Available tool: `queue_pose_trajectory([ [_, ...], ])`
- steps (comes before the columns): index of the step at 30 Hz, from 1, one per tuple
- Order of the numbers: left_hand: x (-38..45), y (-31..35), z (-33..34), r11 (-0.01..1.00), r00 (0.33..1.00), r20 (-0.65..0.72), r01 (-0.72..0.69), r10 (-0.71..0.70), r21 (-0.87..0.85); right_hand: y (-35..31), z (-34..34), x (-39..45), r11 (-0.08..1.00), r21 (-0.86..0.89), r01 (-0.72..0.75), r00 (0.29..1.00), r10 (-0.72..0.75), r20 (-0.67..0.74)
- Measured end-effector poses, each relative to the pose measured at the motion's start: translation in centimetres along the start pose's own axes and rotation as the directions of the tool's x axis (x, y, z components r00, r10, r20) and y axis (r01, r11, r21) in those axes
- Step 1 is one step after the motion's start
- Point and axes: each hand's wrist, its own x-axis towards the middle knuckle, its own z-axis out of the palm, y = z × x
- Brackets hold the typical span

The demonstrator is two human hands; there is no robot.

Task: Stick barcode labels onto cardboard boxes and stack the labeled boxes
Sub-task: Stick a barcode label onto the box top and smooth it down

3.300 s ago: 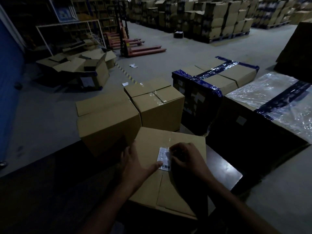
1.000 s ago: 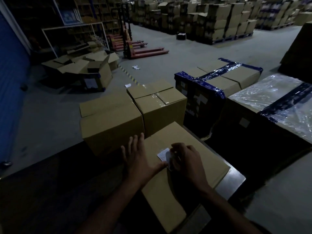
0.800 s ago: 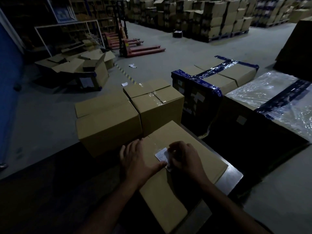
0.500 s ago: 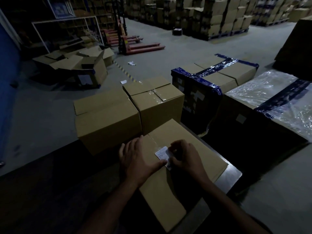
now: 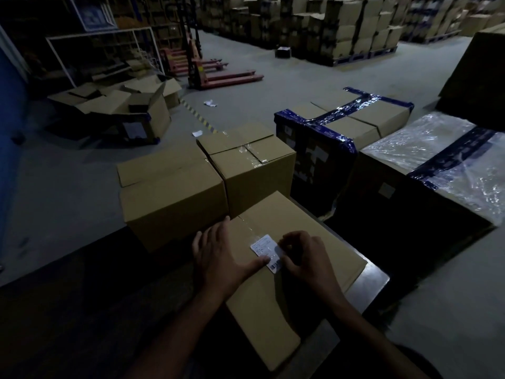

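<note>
A brown cardboard box point(image 5: 276, 310) lies in front of me on a dark table, turned at an angle. A white barcode label point(image 5: 266, 251) sits on its top face by the taped seam. My left hand point(image 5: 221, 262) lies flat on the box's left part, fingers straight, thumb touching the label's lower left edge. My right hand point(image 5: 304, 257) has its fingers curled, with the fingertips at the label's right edge. Whether they pinch the label or press it down is hidden.
Two sealed brown boxes point(image 5: 175, 198) point(image 5: 251, 170) stand just beyond the table. To the right are a blue-taped carton point(image 5: 338, 132) and a plastic-wrapped one point(image 5: 437, 160). Open boxes point(image 5: 120, 110), red pallet jacks point(image 5: 218, 75) and stacked pallets point(image 5: 341, 28) lie farther back.
The box was turned clockwise on the table since the oldest frame. Over the last second both hands stay at the label; more of the label shows now.
</note>
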Motion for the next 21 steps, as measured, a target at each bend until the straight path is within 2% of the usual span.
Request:
queue_pose_trajectory([
  [2, 0.0, 0.0, 0.0, 1.0, 1.0, 0.003, 0.002, -0.002, -0.001, -0.4, -0.2, 0.1, 1.0, -0.01, -0.018, 1.0, 0.018, 0.017],
  [5, 0.0, -0.1, 0.1, 1.0, 1.0, 0.009, 0.006, -0.006, 0.001, -0.4, -0.8, 0.0, 0.996, 0.07, -0.055, 0.998, 0.052, 0.034],
  [7, 0.1, -0.2, 0.2, 1.0, 1.0, 0.01, 0.013, -0.013, 0.006, -0.2, -0.9, -0.8, 0.995, 0.079, -0.065, 0.998, 0.065, 0.006],
  [11, 0.0, -0.1, -0.1, 1.0, 0.999, 0.017, 0.032, -0.032, 0.001, -0.1, 0.5, -4.3, 0.994, -0.105, -0.033, 0.986, 0.015, -0.167],
  [14, -0.1, 0.0, -0.2, 0.998, 0.998, 0.029, 0.061, -0.061, -0.001, -0.2, 1.0, -5.2, 0.985, -0.175, 0.014, 0.973, -0.053, -0.224],
  [18, -1.0, 0.2, -1.2, 0.98, 0.985, 0.06, 0.152, -0.161, 0.128, -0.1, 0.4, -3.9, 0.979, -0.193, 0.069, 0.982, -0.101, -0.16],
  [21, -1.7, -0.6, -2.1, 0.952, 0.965, 0.076, 0.231, -0.251, 0.202, 0.1, -0.8, -2.4, 0.97, -0.221, 0.099, 0.993, -0.111, -0.043],
])
